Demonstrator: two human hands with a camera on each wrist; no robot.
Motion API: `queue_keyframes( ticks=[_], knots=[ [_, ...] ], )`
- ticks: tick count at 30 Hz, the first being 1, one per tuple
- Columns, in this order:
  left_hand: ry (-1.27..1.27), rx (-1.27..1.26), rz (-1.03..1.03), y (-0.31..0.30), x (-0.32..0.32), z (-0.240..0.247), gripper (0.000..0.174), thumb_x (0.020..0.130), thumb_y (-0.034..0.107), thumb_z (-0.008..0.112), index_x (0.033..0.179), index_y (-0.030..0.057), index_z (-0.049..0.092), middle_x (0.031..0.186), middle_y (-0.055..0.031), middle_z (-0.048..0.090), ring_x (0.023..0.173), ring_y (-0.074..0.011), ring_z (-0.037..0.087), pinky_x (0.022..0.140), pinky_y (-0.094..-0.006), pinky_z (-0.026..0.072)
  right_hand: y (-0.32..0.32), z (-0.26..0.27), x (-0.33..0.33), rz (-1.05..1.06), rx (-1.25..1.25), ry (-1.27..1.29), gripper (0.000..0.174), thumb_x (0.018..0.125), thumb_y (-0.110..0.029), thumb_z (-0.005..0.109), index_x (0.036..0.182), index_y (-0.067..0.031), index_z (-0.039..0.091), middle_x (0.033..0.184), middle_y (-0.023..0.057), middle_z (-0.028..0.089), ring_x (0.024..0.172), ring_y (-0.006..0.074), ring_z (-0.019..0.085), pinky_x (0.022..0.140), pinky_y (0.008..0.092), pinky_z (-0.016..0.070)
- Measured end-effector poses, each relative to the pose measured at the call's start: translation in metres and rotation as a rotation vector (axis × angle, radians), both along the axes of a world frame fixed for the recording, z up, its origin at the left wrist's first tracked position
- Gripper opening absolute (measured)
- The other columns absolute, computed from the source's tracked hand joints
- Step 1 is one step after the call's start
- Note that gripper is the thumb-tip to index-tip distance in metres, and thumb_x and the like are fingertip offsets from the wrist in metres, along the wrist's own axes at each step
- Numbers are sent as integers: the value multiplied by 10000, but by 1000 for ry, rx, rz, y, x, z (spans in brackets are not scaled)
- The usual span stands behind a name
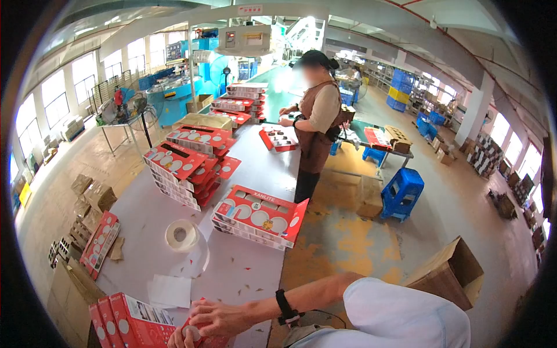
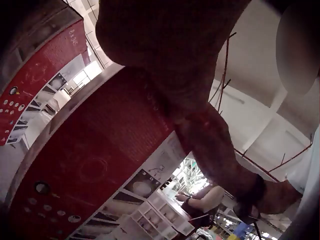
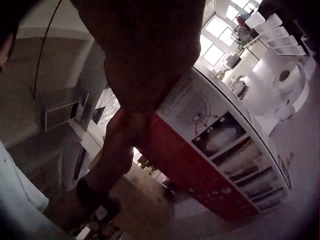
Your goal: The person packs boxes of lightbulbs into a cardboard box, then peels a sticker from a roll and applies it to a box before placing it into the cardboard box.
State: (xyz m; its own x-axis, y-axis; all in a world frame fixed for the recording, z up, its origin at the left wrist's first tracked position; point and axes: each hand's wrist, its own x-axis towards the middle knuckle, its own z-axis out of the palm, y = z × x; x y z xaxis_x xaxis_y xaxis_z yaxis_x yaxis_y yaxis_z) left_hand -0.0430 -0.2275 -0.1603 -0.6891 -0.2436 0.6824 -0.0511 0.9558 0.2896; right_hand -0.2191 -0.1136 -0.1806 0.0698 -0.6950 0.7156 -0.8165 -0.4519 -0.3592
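At the bottom of the head view both hands are on a red printed carton (image 1: 223,341), partly cut off by the frame. My right hand (image 1: 216,318) lies over its top with curled fingers, a black band on that wrist. Close beside it, my left hand (image 1: 181,339) grips the carton near a pale round spot (image 1: 191,332). The left wrist view shows the carton's red and white printed panel (image 2: 85,155) under the dark left hand (image 2: 160,50). From the other side, the right wrist view shows the right hand (image 3: 145,55) at the carton's upper edge (image 3: 200,85).
Several red cartons (image 1: 119,319) stand upright at lower left. A tape roll (image 1: 181,235) and white paper (image 1: 170,290) lie on the table (image 1: 238,284). Beyond are stacked red trays (image 1: 258,214). Another person (image 1: 316,110) works at the table's far side. An open cardboard box (image 1: 449,272) sits at right.
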Motion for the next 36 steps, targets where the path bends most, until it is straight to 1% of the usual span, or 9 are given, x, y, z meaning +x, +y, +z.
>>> queue_keyframes(
  ticks=[5, 8, 11, 17, 19, 21, 24, 30, 36],
  knots=[
    [17, 29, 37, 5, -1, 4, 471, 970, 449, 646, 1165, 21, 681, 1179, -187, 672, 1098, -403, 622, 973, -515, 474, 9, -4, 8, 16, -65, 64, 237, 806, -92, 711, 975, -59, 548, 1076, 118, 520, 1116, 328, 544, 1110, 591, 401],
    [-38, 21, 20, 4, 1, 10, 463, 968, 431, 656, 1172, 15, 671, 1192, -193, 661, 1113, -408, 604, 979, -520, 467, 6, -11, 10, -44, -126, 89, 183, 744, -124, 699, 851, -44, 575, 1042, 105, 537, 1113, 317, 557, 1097, 582, 415],
    [-55, 40, 17, 3, 1, 10, 449, 971, 414, 657, 1177, 16, 666, 1204, -190, 654, 1122, -406, 592, 980, -522, 464, 7, -13, 11, -54, -111, 41, 189, 741, -123, 694, 868, -40, 581, 1040, 111, 537, 1110, 310, 560, 1107, 590, 408],
    [25, 5, -8, 1, -4, 9, 422, 947, 394, 690, 1160, 29, 685, 1179, -176, 676, 1103, -389, 613, 971, -512, 470, 10, -4, 9, -37, -136, 74, 205, 793, -136, 670, 964, -47, 602, 1101, 110, 555, 1137, 326, 551, 1110, 574, 405],
    [-45, 14, 3, -9, -1, -23, 457, 934, 450, 666, 1130, 39, 644, 1245, -194, 627, 1151, -407, 571, 999, -537, 421, 13, -15, 2, 121, -18, -92, 217, 884, -120, 660, 1084, -57, 605, 1199, 136, 557, 1177, 347, 538, 1114, 540, 383],
    [-108, 84, 17, -6, -3, -7, 469, 922, 461, 675, 1150, 53, 636, 1275, -181, 609, 1181, -399, 553, 1019, -534, 403, 16, -4, -3, 63, -46, -64, 203, 897, -133, 656, 1092, -79, 634, 1207, 111, 601, 1198, 329, 543, 1099, 516, 388],
    [-124, 98, 24, -9, 4, -8, 441, 922, 400, 692, 1199, 69, 602, 1319, -169, 578, 1201, -371, 533, 1047, -534, 383, 18, 8, 8, -157, 19, 26, 207, 803, -117, 759, 984, -137, 662, 1109, 36, 609, 1160, 266, 585, 1120, 550, 378],
    [-98, 144, 42, -5, 7, -11, 444, 878, 341, 736, 1211, 74, 611, 1334, -154, 568, 1211, -363, 517, 1057, -530, 381, 20, 15, 18, -205, 66, 21, 285, 741, -86, 810, 981, -174, 684, 1061, 18, 596, 1122, 232, 597, 1131, 585, 363],
    [-110, 147, 45, -4, 7, -10, 470, 838, 304, 764, 1220, 75, 613, 1340, -152, 561, 1214, -359, 515, 1059, -526, 381, 19, 14, 19, -222, 59, 75, 288, 752, -92, 796, 1010, -174, 700, 1055, 28, 588, 1119, 242, 591, 1119, 583, 368]
  ],
)
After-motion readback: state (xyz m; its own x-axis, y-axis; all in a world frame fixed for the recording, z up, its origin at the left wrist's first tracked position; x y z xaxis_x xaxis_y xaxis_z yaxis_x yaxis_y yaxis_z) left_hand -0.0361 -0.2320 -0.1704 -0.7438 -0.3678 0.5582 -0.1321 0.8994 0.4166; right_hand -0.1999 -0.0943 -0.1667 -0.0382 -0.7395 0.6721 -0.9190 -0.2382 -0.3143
